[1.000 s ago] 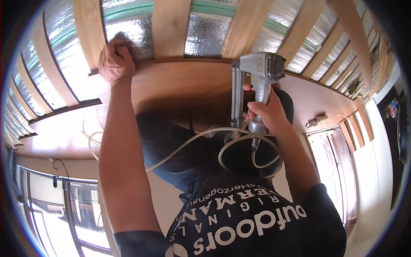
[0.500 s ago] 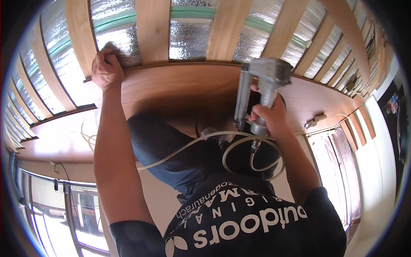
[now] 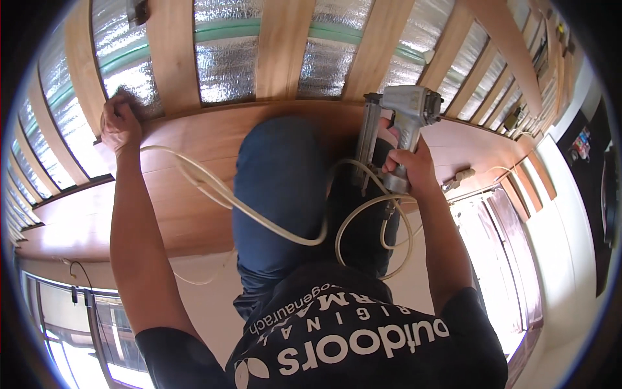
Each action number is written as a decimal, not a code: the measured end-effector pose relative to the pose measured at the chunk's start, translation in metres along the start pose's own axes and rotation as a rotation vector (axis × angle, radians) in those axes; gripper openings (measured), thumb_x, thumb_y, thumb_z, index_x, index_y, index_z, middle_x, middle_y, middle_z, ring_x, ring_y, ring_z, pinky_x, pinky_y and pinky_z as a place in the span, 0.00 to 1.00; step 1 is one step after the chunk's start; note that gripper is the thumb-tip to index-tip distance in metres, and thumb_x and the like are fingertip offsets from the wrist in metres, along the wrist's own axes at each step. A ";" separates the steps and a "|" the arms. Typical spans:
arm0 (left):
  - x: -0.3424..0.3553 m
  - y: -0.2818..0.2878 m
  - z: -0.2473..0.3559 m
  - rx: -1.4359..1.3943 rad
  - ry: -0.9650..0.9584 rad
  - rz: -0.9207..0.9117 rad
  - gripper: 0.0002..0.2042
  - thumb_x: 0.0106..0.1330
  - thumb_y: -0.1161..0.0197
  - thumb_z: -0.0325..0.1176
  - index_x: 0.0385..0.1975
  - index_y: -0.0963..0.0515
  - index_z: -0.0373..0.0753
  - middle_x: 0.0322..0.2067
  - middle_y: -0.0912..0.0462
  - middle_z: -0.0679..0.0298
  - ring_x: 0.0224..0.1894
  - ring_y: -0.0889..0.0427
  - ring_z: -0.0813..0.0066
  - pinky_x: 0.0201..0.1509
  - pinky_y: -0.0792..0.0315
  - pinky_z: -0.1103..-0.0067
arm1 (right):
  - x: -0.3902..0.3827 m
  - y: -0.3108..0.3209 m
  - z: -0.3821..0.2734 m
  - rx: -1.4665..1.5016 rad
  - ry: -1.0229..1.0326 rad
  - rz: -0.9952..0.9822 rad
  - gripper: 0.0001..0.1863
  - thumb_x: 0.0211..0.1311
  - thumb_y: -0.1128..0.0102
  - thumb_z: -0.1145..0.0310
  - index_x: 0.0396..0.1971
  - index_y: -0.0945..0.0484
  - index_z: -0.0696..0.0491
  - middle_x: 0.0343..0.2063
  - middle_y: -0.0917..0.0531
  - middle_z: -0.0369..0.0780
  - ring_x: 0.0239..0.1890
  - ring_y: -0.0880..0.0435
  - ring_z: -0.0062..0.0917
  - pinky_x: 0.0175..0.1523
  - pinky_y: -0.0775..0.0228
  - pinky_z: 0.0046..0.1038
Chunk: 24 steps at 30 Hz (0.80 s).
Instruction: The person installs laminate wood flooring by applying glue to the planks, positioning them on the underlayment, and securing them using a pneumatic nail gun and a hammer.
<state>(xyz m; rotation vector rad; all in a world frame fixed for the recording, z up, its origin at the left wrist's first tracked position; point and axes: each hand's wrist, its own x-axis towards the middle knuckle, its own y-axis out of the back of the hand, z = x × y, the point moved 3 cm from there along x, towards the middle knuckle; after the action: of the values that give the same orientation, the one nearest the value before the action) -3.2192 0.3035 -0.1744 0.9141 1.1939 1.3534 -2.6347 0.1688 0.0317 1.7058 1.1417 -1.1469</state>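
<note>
My left hand [image 3: 121, 124] is curled into a fist against the far edge of the reddish-brown floorboards [image 3: 201, 139], beside a wooden joist [image 3: 86, 71]. Whatever its fingers may hold is hidden. In my right hand [image 3: 414, 167] is a grey nail gun [image 3: 409, 110], gripped by its handle over the boards, its long magazine on the left side. A pale air hose [image 3: 272, 230] connects at the bottom of the handle, loops below it and runs left across my legs.
Beyond the boards, joists alternate with silver foil insulation [image 3: 227, 68] crossed by a green strip [image 3: 227, 29]. A dark object [image 3: 137, 11] sits on a joist at the far left. Loose planks [image 3: 502, 48] lie at right. Windows [image 3: 84, 311] stand at lower left, a curtain [image 3: 492, 246] at right.
My left knee has swung right and forward onto the boards. The nail gun has shifted right relative to the joists, and the hose now crosses my legs in a wider bend. My left hand stays at its joist.
</note>
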 end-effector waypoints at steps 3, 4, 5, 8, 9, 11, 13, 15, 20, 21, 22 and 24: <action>0.001 0.000 0.000 -0.002 -0.038 0.012 0.07 0.69 0.44 0.36 0.39 0.18 0.51 0.37 0.11 0.60 0.41 0.13 0.53 0.44 0.20 0.61 | 0.009 -0.004 -0.001 -0.103 -0.061 -0.018 0.33 0.56 0.45 0.84 0.65 0.36 0.60 0.64 0.24 0.45 0.26 0.18 0.25 0.34 0.17 0.32; 0.001 0.000 0.000 -0.010 -0.047 0.028 0.07 0.69 0.44 0.35 0.39 0.18 0.51 0.37 0.11 0.60 0.41 0.13 0.53 0.44 0.20 0.61 | 0.011 -0.006 -0.002 -0.124 -0.085 -0.031 0.33 0.56 0.45 0.84 0.65 0.36 0.60 0.63 0.24 0.45 0.26 0.18 0.25 0.34 0.17 0.32; 0.001 0.000 0.000 -0.003 -0.058 0.033 0.07 0.69 0.44 0.35 0.38 0.18 0.50 0.37 0.11 0.60 0.40 0.12 0.54 0.43 0.20 0.62 | 0.012 -0.009 -0.004 -0.108 -0.035 -0.094 0.34 0.56 0.45 0.83 0.67 0.37 0.60 0.64 0.24 0.45 0.26 0.18 0.24 0.35 0.18 0.30; 0.001 0.000 0.000 -0.006 -0.077 0.044 0.07 0.69 0.44 0.34 0.38 0.18 0.49 0.36 0.11 0.60 0.39 0.12 0.54 0.42 0.20 0.62 | 0.015 -0.013 -0.006 -0.142 -0.050 -0.101 0.35 0.56 0.44 0.83 0.68 0.38 0.60 0.64 0.24 0.44 0.26 0.18 0.23 0.35 0.20 0.28; 0.001 0.000 -0.001 -0.004 -0.076 0.042 0.07 0.69 0.44 0.34 0.38 0.18 0.49 0.36 0.11 0.60 0.39 0.12 0.54 0.42 0.20 0.62 | 0.016 -0.012 -0.006 -0.151 -0.053 -0.091 0.35 0.56 0.44 0.83 0.68 0.38 0.60 0.64 0.24 0.44 0.26 0.18 0.23 0.35 0.20 0.28; 0.000 -0.002 -0.004 0.023 -0.063 0.020 0.07 0.69 0.44 0.34 0.38 0.18 0.48 0.35 0.11 0.60 0.38 0.12 0.54 0.41 0.20 0.62 | 0.017 -0.011 -0.007 -0.228 -0.105 -0.079 0.36 0.54 0.46 0.82 0.67 0.40 0.62 0.66 0.26 0.46 0.26 0.20 0.23 0.35 0.19 0.30; -0.001 -0.004 -0.011 0.017 -0.064 0.018 0.07 0.70 0.45 0.34 0.38 0.18 0.48 0.35 0.11 0.59 0.38 0.13 0.54 0.41 0.20 0.62 | 0.018 -0.011 -0.009 -0.232 -0.106 -0.123 0.37 0.54 0.47 0.82 0.68 0.40 0.61 0.66 0.26 0.45 0.26 0.21 0.23 0.35 0.19 0.29; -0.002 -0.009 -0.020 0.011 -0.078 0.020 0.07 0.70 0.45 0.34 0.38 0.18 0.48 0.34 0.11 0.59 0.38 0.13 0.53 0.41 0.20 0.62 | 0.018 -0.010 -0.012 -0.231 -0.110 -0.148 0.37 0.54 0.47 0.82 0.69 0.40 0.61 0.67 0.26 0.44 0.26 0.21 0.22 0.36 0.20 0.29; -0.001 -0.024 -0.043 -0.082 0.001 -0.056 0.07 0.70 0.45 0.34 0.39 0.19 0.47 0.36 0.11 0.58 0.38 0.13 0.53 0.42 0.20 0.62 | 0.016 -0.012 -0.014 -0.127 -0.139 -0.149 0.35 0.56 0.45 0.84 0.67 0.34 0.59 0.64 0.25 0.42 0.26 0.18 0.22 0.35 0.22 0.26; -0.003 -0.025 -0.045 -0.082 -0.001 -0.052 0.07 0.70 0.45 0.34 0.39 0.19 0.47 0.36 0.11 0.58 0.38 0.13 0.53 0.42 0.20 0.62 | 0.015 -0.013 -0.013 -0.132 -0.133 -0.159 0.35 0.56 0.45 0.84 0.67 0.34 0.59 0.64 0.25 0.42 0.26 0.18 0.22 0.35 0.22 0.26; -0.003 -0.025 -0.045 -0.070 -0.005 -0.037 0.07 0.70 0.45 0.34 0.39 0.19 0.47 0.36 0.11 0.58 0.38 0.13 0.53 0.42 0.20 0.62 | 0.014 -0.013 -0.011 -0.202 -0.140 -0.153 0.34 0.56 0.45 0.84 0.67 0.34 0.59 0.62 0.24 0.42 0.26 0.19 0.21 0.34 0.22 0.26; -0.006 -0.025 -0.044 -0.024 -0.022 -0.026 0.07 0.70 0.45 0.34 0.39 0.19 0.48 0.36 0.11 0.58 0.38 0.13 0.53 0.42 0.20 0.61 | 0.013 -0.012 -0.007 -0.270 -0.149 -0.143 0.34 0.56 0.45 0.84 0.66 0.33 0.59 0.61 0.23 0.42 0.26 0.19 0.21 0.34 0.23 0.25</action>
<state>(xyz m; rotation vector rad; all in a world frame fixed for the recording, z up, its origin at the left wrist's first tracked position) -3.2551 0.2893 -0.2073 0.8915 1.1666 1.3313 -2.6420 0.1823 0.0204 1.3300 1.2777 -1.1279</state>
